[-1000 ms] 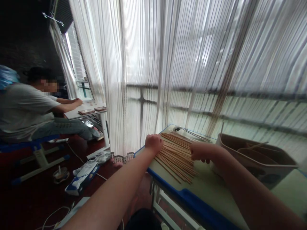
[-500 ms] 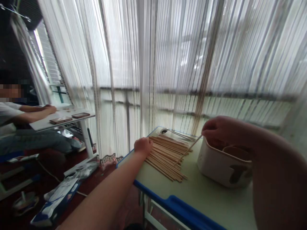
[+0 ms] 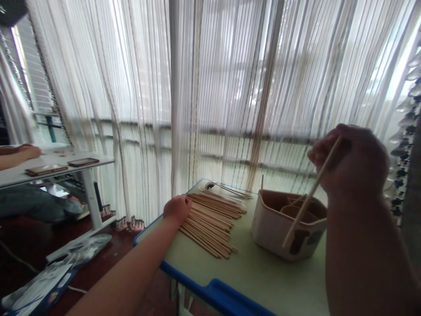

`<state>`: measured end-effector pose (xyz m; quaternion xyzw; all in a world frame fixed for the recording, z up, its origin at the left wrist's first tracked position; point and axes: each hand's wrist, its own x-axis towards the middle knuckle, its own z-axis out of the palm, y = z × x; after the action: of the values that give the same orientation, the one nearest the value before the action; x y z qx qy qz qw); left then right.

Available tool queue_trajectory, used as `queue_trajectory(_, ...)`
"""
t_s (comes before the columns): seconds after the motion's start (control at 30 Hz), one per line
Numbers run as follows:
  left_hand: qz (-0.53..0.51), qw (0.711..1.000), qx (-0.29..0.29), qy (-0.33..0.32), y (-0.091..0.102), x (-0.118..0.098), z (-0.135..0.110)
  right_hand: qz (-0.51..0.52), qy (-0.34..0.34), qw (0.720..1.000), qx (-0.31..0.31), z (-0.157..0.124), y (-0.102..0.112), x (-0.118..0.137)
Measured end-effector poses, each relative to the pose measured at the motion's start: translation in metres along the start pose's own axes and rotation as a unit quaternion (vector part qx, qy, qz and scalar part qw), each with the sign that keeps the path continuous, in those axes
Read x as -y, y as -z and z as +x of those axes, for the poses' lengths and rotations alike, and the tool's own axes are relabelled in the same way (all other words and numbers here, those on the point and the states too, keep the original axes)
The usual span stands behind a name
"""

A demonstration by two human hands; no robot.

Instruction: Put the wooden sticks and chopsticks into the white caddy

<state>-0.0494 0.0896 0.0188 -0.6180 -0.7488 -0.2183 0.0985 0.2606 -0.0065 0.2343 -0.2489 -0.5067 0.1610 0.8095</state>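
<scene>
A pile of wooden chopsticks (image 3: pixel 210 217) lies on a pale green table (image 3: pixel 256 272) with a blue edge. My left hand (image 3: pixel 176 208) rests as a fist on the left end of the pile; whether it grips any is hidden. My right hand (image 3: pixel 351 160) is raised above the table and pinches one wooden chopstick (image 3: pixel 309 197), which slants down in front of a beige divided holder (image 3: pixel 286 226). One chopstick stands in the holder's far left corner.
Metal spoons (image 3: pixel 226 189) lie at the table's far edge. Sheer striped curtains hang right behind the table. At the left another person's hand (image 3: pixel 29 151) rests on a white desk (image 3: pixel 49 169) with two flat devices. Packages and a cable lie on the dark floor.
My right hand has lifted from the pile with one chopstick and risen up to the right above the holder. The view has swung right. My left hand stays on the pile.
</scene>
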Motion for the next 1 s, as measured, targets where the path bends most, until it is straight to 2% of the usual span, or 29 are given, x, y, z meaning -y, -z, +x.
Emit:
queue_trajectory(0.07,-0.003,1.0,-0.002,0.002,0.0,0.0,0.001,-0.092,0.069,0.99,-0.084,0.002,0.002,-0.004)
queue_trajectory(0.13,-0.004,1.0,-0.006,0.0,0.0,0.001,0.001,-0.222,0.125,0.958,-0.13,0.003,0.005,-0.008)
queue_trajectory(0.23,0.0,1.0,-0.007,-0.002,-0.002,0.001,0.001,-0.418,0.209,0.869,-0.161,0.003,0.011,-0.01)
queue_trajectory(0.3,0.002,1.0,-0.007,-0.003,-0.002,0.002,0.0,-0.494,0.243,0.822,-0.15,0.003,0.014,-0.013)
queue_trajectory(0.37,0.004,1.0,-0.01,-0.006,-0.003,0.002,0.0,-0.509,0.253,0.812,-0.131,0.002,0.015,-0.018)
queue_trajectory(0.43,0.006,1.0,-0.01,-0.005,-0.003,0.002,0.0,-0.511,0.24,0.819,-0.107,0.002,0.014,-0.024)
queue_trajectory(0.57,0.01,1.0,-0.004,-0.005,-0.003,0.002,0.0,-0.544,0.178,0.819,-0.042,0.006,0.011,-0.034)
queue_trajectory(0.63,0.01,1.0,-0.003,-0.011,-0.003,0.002,0.0,-0.564,0.129,0.814,0.039,0.009,0.011,-0.038)
queue_trajectory(0.7,0.011,1.0,-0.002,-0.015,-0.003,0.002,0.0,-0.574,0.03,0.802,0.162,0.012,0.012,-0.042)
queue_trajectory(0.77,0.011,1.0,-0.001,-0.014,-0.003,0.002,-0.001,-0.567,-0.113,0.766,0.282,0.015,0.013,-0.048)
queue_trajectory(0.83,0.009,1.0,0.001,-0.013,-0.003,0.002,-0.001,-0.561,-0.226,0.71,0.36,0.015,0.013,-0.055)
queue_trajectory(0.9,0.008,1.0,0.0,-0.015,-0.003,0.002,-0.001,-0.571,-0.275,0.663,0.398,0.015,0.013,-0.06)
queue_trajectory(1.0,0.007,1.0,-0.002,-0.02,-0.003,0.002,-0.001,-0.604,-0.265,0.63,0.41,0.014,0.013,-0.062)
